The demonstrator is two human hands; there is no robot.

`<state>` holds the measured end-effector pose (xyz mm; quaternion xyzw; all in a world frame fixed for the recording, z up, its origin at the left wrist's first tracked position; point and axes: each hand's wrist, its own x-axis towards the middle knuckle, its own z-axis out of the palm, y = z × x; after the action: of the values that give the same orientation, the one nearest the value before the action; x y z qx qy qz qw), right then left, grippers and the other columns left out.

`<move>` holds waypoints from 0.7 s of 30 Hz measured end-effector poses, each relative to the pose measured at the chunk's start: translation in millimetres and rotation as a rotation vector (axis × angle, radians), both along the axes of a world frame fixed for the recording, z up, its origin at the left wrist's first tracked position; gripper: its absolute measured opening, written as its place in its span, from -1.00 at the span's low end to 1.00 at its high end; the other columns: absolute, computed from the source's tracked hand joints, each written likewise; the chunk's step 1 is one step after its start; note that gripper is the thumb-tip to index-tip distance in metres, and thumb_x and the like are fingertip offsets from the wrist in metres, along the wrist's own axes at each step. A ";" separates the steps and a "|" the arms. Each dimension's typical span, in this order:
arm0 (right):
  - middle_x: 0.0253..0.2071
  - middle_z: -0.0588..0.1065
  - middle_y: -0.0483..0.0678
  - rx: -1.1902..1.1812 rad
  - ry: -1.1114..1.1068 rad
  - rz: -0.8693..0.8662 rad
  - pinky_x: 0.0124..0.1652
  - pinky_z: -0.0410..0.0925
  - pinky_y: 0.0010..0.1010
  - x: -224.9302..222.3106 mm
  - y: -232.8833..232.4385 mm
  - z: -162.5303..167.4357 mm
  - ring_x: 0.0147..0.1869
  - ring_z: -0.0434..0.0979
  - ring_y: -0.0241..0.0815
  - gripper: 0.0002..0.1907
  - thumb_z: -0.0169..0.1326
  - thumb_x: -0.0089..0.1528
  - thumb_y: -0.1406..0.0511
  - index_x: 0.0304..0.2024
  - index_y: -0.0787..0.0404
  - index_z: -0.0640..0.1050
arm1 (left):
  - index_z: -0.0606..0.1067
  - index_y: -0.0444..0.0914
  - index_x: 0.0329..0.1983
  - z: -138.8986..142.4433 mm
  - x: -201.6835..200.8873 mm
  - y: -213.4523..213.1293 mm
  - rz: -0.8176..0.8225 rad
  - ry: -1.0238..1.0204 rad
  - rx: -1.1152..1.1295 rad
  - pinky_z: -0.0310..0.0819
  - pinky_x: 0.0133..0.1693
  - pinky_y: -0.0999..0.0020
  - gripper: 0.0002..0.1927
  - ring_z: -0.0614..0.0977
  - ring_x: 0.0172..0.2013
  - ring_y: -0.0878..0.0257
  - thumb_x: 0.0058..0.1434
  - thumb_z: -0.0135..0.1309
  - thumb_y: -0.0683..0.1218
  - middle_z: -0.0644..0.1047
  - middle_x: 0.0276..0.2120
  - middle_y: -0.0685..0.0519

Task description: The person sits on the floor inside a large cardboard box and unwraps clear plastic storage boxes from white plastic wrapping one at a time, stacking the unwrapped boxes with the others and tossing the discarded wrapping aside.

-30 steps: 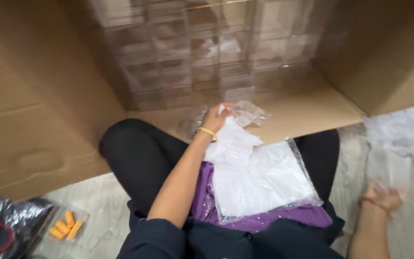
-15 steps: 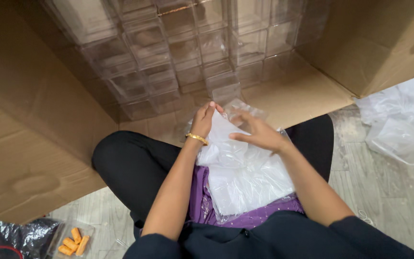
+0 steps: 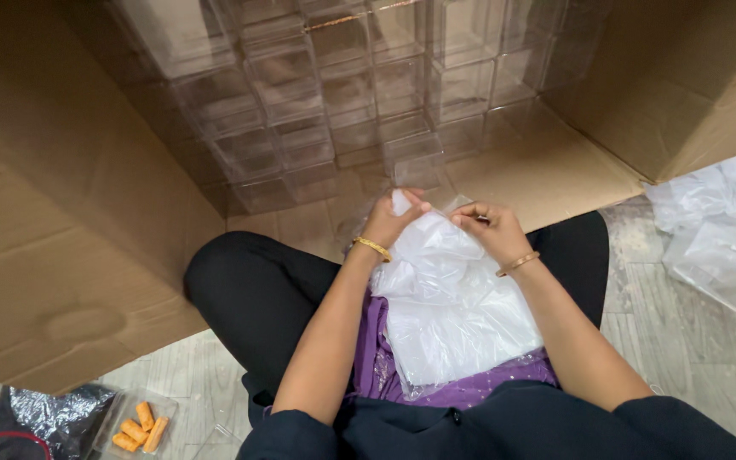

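Observation:
A clear plastic bag (image 3: 457,311) with white contents lies on my lap, over purple cloth. My left hand (image 3: 392,220) pinches the bag's top edge on the left. My right hand (image 3: 487,228) grips the same edge on the right, fingers curled into the plastic. Both wrists carry a gold bangle. Just beyond my hands, stacked clear plastic boxes (image 3: 334,94) fill a large open cardboard carton (image 3: 61,213) lying on its side.
Loose clear plastic bags (image 3: 717,226) lie on the grey floor at the right. At the lower left are a small clear tray of orange pieces (image 3: 136,424) and a dark shiny bag (image 3: 40,417). The carton's flap (image 3: 547,170) rests flat before my knees.
My right hand came up from the floor at the right and took hold of the bag's top edge beside my left hand. The view tilted closer to the carton.

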<state>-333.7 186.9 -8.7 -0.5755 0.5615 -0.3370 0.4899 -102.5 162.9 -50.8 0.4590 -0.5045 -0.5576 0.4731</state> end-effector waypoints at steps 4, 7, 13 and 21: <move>-0.27 0.59 -0.18 -0.061 -0.031 0.043 -0.12 0.36 -0.54 7.4 0.2 12.2 -0.16 0.49 -0.43 -0.79 0.14 0.34 0.28 -0.06 0.26 0.67 | 0.42 -0.27 -0.37 -1.4 -3.4 -2.2 -0.065 0.127 -0.103 0.53 -0.06 0.43 -0.75 0.62 -0.14 0.35 0.21 0.29 -0.11 0.67 -0.15 0.04; -0.27 0.60 -0.14 -0.107 0.008 0.123 -0.13 0.40 -0.51 9.2 3.1 26.4 -0.18 0.54 -0.41 -0.75 0.19 0.26 0.28 -0.04 0.25 0.64 | 0.45 -0.25 -0.33 2.9 -4.6 0.9 -0.072 0.157 -0.069 0.53 -0.05 0.45 -0.77 0.65 -0.13 0.36 0.20 0.27 -0.08 0.68 -0.21 0.03; -0.29 0.64 -0.02 -0.203 0.356 0.037 -0.21 0.41 -0.42 11.4 8.0 45.4 -0.25 0.58 -0.29 -0.76 0.15 0.30 0.26 -0.08 0.29 0.65 | 0.55 -0.29 -0.30 6.6 -4.4 2.8 -0.040 0.018 -0.070 0.51 -0.14 0.41 -0.73 0.61 -0.24 0.36 0.22 0.29 0.01 0.65 -0.31 0.06; -0.17 0.54 -0.16 -0.364 -0.123 -0.137 -0.17 0.33 -0.57 14.1 -10.5 7.8 -0.14 0.45 -0.41 -0.80 0.10 0.46 0.28 -0.01 0.33 0.57 | 0.61 -0.29 -0.12 -13.3 -13.6 0.0 -0.274 -0.027 -0.028 0.45 -0.08 0.39 -0.49 0.56 -0.18 0.40 0.30 0.08 0.26 0.63 -0.24 0.13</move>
<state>-319.6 176.4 -0.9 -0.5933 0.4984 -0.4999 0.3869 -116.1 162.9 -64.0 0.3864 -0.5766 -0.6037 0.3922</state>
